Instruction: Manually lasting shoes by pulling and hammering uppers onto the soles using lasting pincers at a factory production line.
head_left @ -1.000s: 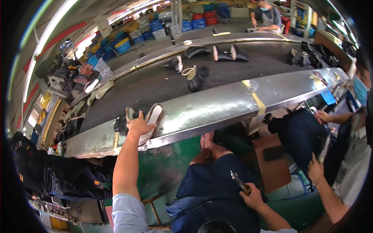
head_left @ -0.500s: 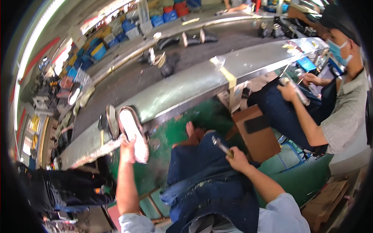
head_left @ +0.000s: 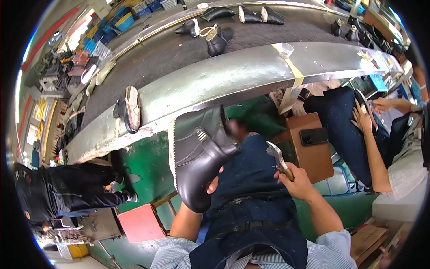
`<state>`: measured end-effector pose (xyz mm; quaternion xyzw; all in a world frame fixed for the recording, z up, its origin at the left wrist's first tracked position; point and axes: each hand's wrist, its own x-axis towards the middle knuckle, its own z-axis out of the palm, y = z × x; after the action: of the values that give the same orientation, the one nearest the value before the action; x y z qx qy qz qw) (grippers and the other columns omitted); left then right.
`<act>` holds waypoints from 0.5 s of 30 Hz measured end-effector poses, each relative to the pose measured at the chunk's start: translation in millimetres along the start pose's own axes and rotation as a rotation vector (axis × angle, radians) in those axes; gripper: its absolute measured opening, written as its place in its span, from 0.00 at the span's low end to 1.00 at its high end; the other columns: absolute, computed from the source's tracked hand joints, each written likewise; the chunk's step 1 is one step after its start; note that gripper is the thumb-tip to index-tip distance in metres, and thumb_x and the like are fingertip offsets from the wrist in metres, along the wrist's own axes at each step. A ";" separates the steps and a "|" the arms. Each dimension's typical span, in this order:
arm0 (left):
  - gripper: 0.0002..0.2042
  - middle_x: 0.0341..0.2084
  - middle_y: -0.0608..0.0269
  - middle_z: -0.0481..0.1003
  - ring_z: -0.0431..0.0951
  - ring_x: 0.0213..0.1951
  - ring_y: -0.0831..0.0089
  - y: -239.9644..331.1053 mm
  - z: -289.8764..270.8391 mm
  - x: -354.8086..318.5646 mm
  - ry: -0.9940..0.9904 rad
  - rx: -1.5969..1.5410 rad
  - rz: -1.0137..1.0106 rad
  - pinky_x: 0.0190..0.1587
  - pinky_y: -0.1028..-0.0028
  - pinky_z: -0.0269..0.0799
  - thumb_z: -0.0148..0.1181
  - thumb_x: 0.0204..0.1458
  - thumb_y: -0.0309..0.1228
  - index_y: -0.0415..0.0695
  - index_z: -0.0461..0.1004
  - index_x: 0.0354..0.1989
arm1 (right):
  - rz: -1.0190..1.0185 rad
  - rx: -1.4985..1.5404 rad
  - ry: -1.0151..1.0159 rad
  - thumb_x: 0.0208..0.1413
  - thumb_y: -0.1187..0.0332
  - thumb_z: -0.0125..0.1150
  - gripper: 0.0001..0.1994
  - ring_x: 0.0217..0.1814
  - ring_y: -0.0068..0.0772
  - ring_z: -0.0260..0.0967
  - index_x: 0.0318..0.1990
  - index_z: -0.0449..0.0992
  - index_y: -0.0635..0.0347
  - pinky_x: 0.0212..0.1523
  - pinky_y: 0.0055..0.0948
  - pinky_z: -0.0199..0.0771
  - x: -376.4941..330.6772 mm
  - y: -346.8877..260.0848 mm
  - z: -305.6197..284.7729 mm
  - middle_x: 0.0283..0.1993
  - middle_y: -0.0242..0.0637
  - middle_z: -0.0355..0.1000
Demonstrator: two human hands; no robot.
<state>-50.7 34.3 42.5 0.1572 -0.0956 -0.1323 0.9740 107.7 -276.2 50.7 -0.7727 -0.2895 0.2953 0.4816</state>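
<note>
My left hand [head_left: 214,183] grips a black ankle boot [head_left: 200,154] and holds it tilted over my lap, its pale sole edge turned left. Only the fingertips show behind the boot's heel. My right hand [head_left: 296,180] is closed around the wooden handle of a metal pincer tool [head_left: 277,158], whose jaws point up toward the boot, a short way to its right. I sit in a dark blue apron [head_left: 251,197] below the metal rail [head_left: 224,78] of a conveyor.
A second boot [head_left: 127,110] lies on its side on the rail at left. More boots [head_left: 217,36] ride the dark belt. A brown box with a phone [head_left: 313,136] stands to my right, beside a seated person [head_left: 371,134]. A red stool [head_left: 141,223] is at lower left.
My left hand took a boot off the conveyor rail and brought it down over my lap. My right hand rose with the tool toward it.
</note>
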 end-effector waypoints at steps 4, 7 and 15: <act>0.45 0.57 0.44 0.68 0.77 0.49 0.52 -3.8 -1.5 7.3 0.063 0.012 -0.056 0.51 0.59 0.76 0.48 0.52 0.68 0.39 0.58 0.66 | -0.034 0.075 -0.195 0.60 0.69 0.57 0.16 0.35 0.30 0.77 0.54 0.70 0.62 0.42 0.30 0.76 -6.3 -33.5 -9.9 0.38 0.35 0.79; 0.45 0.57 0.44 0.68 0.77 0.49 0.52 -13.4 -1.6 -0.7 0.103 0.002 -0.065 0.51 0.59 0.76 0.48 0.52 0.68 0.39 0.58 0.66 | -0.054 0.056 -0.311 0.60 0.68 0.57 0.18 0.36 0.31 0.78 0.57 0.69 0.62 0.43 0.30 0.77 -7.6 -42.2 -13.8 0.39 0.35 0.79; 0.45 0.57 0.44 0.68 0.77 0.49 0.52 -25.1 -13.3 -1.1 0.212 -0.021 -0.023 0.51 0.59 0.76 0.48 0.52 0.68 0.39 0.58 0.66 | -0.233 -0.169 -0.606 0.58 0.67 0.59 0.25 0.48 0.52 0.74 0.62 0.65 0.65 0.48 0.38 0.73 -11.3 -67.2 -33.7 0.51 0.51 0.74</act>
<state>-54.4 15.4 21.7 0.1611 0.0112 -0.1270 0.9787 114.1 -279.0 126.4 -0.6485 -0.5295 0.4296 0.3384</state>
